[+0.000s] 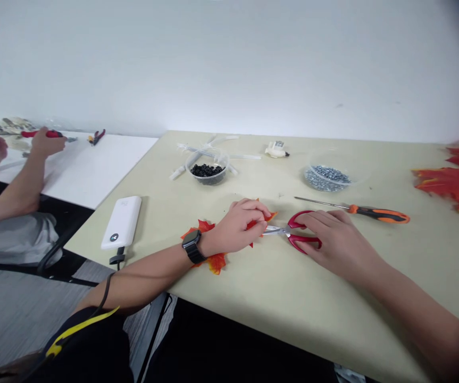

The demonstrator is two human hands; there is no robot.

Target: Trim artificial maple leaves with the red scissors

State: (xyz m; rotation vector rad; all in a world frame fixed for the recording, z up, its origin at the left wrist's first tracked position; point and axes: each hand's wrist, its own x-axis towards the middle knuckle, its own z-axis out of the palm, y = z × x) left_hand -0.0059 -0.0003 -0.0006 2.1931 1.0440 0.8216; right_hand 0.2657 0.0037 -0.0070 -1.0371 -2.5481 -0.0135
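Observation:
My left hand [239,226], with a black watch on its wrist, is closed on a red-orange artificial maple leaf [256,223] near the front of the table. In my right hand [335,239] are red-handled scissors [293,232], their handles spread apart. The blades point left and reach the leaf at my left fingertips; the tips are hidden there. Under my left wrist more red and orange leaf [216,263] lies on the table. Whether it is the same leaf cannot be seen.
Beyond my hands stand a tub of black parts [207,171] among clear tubes and a tub of silver screws [327,177]. A screwdriver [376,214], a small white device [277,149] and red leaves [456,181] lie rightward. At left are a power bank [122,222] and a co-worker's hands [46,142].

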